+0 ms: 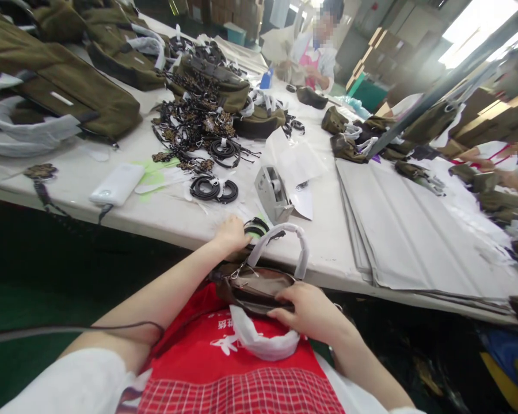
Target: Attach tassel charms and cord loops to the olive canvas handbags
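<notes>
A small dark brown handbag stands open at the table's front edge, against my red apron. Its two handles are wrapped in white paper, one up at the far side, one hanging toward me. My right hand holds the bag's right side, fingers over the rim of the opening. My left hand is just beyond the bag with its fingers curled at a coiled black strap. Its fingertips are partly hidden. A grey tape dispenser stands just past the strap.
Coiled black straps and a heap of chains with leopard-print tags lie ahead. A white power bank is at left. Olive bags fill the left back; grey sheets lie at right. A co-worker stands across the table.
</notes>
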`<state>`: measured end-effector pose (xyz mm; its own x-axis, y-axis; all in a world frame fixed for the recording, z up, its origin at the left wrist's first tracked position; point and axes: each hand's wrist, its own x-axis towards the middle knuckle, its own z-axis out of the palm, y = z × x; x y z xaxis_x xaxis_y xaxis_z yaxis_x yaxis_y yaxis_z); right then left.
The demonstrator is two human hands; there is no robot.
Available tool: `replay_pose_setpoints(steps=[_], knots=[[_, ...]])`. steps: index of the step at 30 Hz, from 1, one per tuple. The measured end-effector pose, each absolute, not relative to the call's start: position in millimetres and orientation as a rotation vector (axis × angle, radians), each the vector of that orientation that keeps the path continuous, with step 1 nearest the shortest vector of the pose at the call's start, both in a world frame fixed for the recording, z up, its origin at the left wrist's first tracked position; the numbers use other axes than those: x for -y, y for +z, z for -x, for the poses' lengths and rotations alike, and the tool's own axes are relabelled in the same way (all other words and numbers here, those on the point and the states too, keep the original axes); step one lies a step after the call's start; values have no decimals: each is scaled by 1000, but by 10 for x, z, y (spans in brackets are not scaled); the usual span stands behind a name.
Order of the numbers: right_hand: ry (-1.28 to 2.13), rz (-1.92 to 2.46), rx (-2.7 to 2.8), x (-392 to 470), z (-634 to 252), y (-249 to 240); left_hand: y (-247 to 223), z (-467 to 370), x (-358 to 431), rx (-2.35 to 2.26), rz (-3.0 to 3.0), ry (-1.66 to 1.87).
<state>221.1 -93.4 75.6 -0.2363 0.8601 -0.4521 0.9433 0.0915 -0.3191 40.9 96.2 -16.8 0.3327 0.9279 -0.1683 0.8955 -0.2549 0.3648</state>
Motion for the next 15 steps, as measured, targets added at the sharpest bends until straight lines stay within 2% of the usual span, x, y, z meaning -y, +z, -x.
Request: replay_pose_setpoints(steps=[4,6,12,15], knots=[[-1096,-1741,-2143,928,-2356,665,-76,-409,-932,-1594,-2184,133],[-1150,-1679,-2158,916,-2402,583,50,-309,-917,-1620,-2157,255],[-936,-1738,-2271,860,-2434,344,513,-8,-538,-1523,-2001,1080],[-964,-1734,-2411,830,-2459,374,663,50,-230,-1176,-2138,1099]])
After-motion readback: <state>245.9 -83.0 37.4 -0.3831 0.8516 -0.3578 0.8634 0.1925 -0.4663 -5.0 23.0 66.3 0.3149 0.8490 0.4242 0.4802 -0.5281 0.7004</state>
